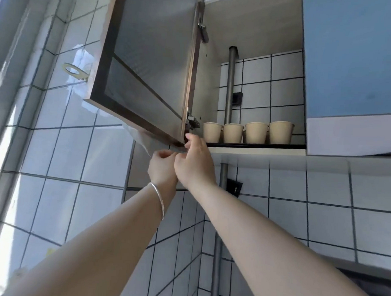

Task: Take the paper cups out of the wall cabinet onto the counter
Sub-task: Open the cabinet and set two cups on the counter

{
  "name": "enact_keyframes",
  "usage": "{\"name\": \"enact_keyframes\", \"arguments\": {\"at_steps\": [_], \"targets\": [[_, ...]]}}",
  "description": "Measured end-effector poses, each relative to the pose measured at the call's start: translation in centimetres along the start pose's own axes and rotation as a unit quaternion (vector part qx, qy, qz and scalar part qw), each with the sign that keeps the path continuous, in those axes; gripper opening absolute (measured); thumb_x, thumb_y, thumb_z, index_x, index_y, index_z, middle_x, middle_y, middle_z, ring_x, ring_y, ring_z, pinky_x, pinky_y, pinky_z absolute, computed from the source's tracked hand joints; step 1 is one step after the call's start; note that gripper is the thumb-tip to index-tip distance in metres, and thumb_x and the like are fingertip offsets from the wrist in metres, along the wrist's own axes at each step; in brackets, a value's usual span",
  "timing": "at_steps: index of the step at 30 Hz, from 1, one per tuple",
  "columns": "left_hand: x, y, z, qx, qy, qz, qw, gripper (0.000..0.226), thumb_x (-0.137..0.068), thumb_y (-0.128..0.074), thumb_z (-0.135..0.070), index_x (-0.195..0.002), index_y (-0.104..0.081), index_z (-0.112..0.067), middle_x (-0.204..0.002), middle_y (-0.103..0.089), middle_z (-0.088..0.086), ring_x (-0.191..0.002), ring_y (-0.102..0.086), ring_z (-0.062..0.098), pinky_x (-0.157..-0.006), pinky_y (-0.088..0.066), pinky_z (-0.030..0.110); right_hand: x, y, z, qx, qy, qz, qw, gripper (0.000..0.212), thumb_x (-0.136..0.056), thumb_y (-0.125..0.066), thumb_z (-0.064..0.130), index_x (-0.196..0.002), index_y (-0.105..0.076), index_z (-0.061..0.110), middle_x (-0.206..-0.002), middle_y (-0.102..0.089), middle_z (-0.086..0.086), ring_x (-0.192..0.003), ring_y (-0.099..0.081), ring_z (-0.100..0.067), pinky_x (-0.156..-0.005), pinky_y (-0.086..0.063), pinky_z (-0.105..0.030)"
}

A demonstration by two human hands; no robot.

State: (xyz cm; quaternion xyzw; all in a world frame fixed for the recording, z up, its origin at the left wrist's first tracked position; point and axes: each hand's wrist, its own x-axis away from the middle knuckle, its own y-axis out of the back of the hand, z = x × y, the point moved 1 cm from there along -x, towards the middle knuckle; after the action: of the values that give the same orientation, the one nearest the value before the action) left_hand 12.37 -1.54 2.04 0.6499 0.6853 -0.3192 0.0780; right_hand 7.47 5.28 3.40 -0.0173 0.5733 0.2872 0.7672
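Up on the cabinet shelf [256, 146] stand four paper cups [247, 133] in a row. Both hands, left hand [161, 166] and right hand [195, 162], hold nothing, fingers loosely curled below the open door [148, 64]. Light and easily crushed, I judge; grip each gently around its wall.

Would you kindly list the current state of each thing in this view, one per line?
Cabinet door: swung open.
Paper cups: four upright in a row on the shelf, none taken.
Left hand: empty, below the door's lower corner.
Right hand: empty, fingers at the door's lower corner.
Neighbouring blue door: closed.
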Motion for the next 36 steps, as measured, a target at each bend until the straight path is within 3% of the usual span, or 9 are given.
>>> {"name": "enact_keyframes", "arguments": {"at_steps": [6,11,13,16,22,26,31,34,36], "targets": [[-0.2,-4.8,1.2,-0.047,0.041,0.120,0.991,0.012,-0.077,-0.060,-0.022,-0.088,-0.060,-0.015,-0.077,-0.058,0.006,-0.058,-0.046,0.016,-0.051,-0.034,0.022,-1.0,3.9,-6.1,0.022,-0.125,-0.013,0.992,0.054,-0.090,-0.053,0.018,-0.141,-0.037,0.010,-0.142,-0.045,-0.009,-0.127,-0.046,-0.026,-0.094,-0.038,-0.027],[-3.7,-8.3,0.5,-0.023,0.040,0.163,0.986,0.022,-0.085,-0.060,-0.021,-0.106,-0.057,-0.015,-0.081,-0.058,0.001,-0.075,-0.057,0.012,-0.071,-0.050,0.028,-4.5,6.6,-9.5,0.113,-0.103,-0.040,0.987,0.050,-0.090,-0.053,0.017,-0.137,-0.040,0.007,-0.139,-0.045,-0.010,-0.123,-0.047,-0.028,-0.085,-0.034,-0.024],[-5.6,-9.6,-0.2,-0.056,-0.014,0.184,0.981,0.034,-0.084,-0.061,-0.024,-0.116,-0.054,-0.017,-0.099,-0.061,0.004,-0.091,-0.060,0.016,-0.084,-0.051,0.031,-6.9,7.3,-10.4,0.132,-0.096,-0.054,0.985,0.051,-0.090,-0.052,0.017,-0.138,-0.039,0.006,-0.139,-0.045,-0.013,-0.125,-0.045,-0.028,-0.087,-0.035,-0.025],[-8.0,-11.1,-1.5,-0.121,-0.097,0.175,0.972,0.048,-0.083,-0.060,-0.029,-0.128,-0.046,-0.019,-0.121,-0.055,0.006,-0.096,-0.058,0.019,-0.075,-0.048,0.026,-10.0,6.9,-11.7,0.142,-0.115,-0.060,0.981,0.050,-0.089,-0.050,0.015,-0.137,-0.040,0.004,-0.137,-0.047,-0.015,-0.124,-0.046,-0.030,-0.081,-0.031,-0.023],[-12.0,-14.7,-1.2,-0.175,-0.157,0.153,0.960,0.057,-0.084,-0.059,-0.027,-0.134,-0.039,-0.009,-0.135,-0.043,0.014,-0.112,-0.049,0.027,-0.082,-0.040,0.027,-13.9,5.0,-13.1,0.174,-0.124,-0.038,0.976,0.052,-0.088,-0.051,0.018,-0.138,-0.039,0.005,-0.130,-0.054,-0.012,-0.113,-0.052,-0.026,-0.083,-0.042,-0.026],[-14.1,-15.9,-0.4,-0.215,-0.154,0.123,0.956,0.070,-0.079,-0.062,-0.032,-0.137,-0.030,-0.010,-0.139,-0.034,0.021,-0.124,-0.042,0.037,-0.100,-0.040,0.039,-15.8,4.7,-12.9,0.211,-0.150,-0.025,0.966,0.040,-0.088,-0.049,0.020,-0.124,-0.049,0.002,-0.119,-0.059,-0.014,-0.084,-0.046,-0.020,-0.048,-0.028,-0.022],[-16.0,-17.1,0.2,-0.246,-0.117,0.163,0.948,0.097,-0.077,-0.066,-0.041,-0.147,-0.005,-0.013,-0.146,-0.026,0.022,-0.128,-0.040,0.037,-0.101,-0.039,0.038,-17.3,4.1,-13.0,0.231,-0.186,-0.016,0.955,0.028,-0.087,-0.049,0.016,-0.109,-0.057,0.001,-0.098,-0.057,-0.014,-0.067,-0.047,-0.018,-0.043,-0.026,-0.022],[-16.2,-17.7,0.8,-0.295,-0.126,0.167,0.933,0.110,-0.075,-0.068,-0.046,-0.148,0.007,-0.014,-0.148,-0.022,0.021,-0.129,-0.040,0.034,-0.100,-0.039,0.036,-17.6,3.4,-13.2,0.239,-0.193,-0.011,0.951,0.044,-0.088,-0.050,0.021,-0.123,-0.053,-0.005,-0.111,-0.062,-0.017,-0.078,-0.054,-0.025,-0.043,-0.027,-0.021],[-16.4,-17.7,1.3,-0.326,-0.133,0.161,0.922,0.113,-0.074,-0.068,-0.047,-0.148,0.011,-0.014,-0.146,-0.025,0.022,-0.126,-0.043,0.034,-0.097,-0.041,0.036,-17.6,2.8,-13.4,0.228,-0.205,0.004,0.952,0.048,-0.086,-0.052,0.022,-0.126,-0.051,-0.005,-0.097,-0.059,-0.012,-0.066,-0.052,-0.019,-0.043,-0.027,-0.021]]}}
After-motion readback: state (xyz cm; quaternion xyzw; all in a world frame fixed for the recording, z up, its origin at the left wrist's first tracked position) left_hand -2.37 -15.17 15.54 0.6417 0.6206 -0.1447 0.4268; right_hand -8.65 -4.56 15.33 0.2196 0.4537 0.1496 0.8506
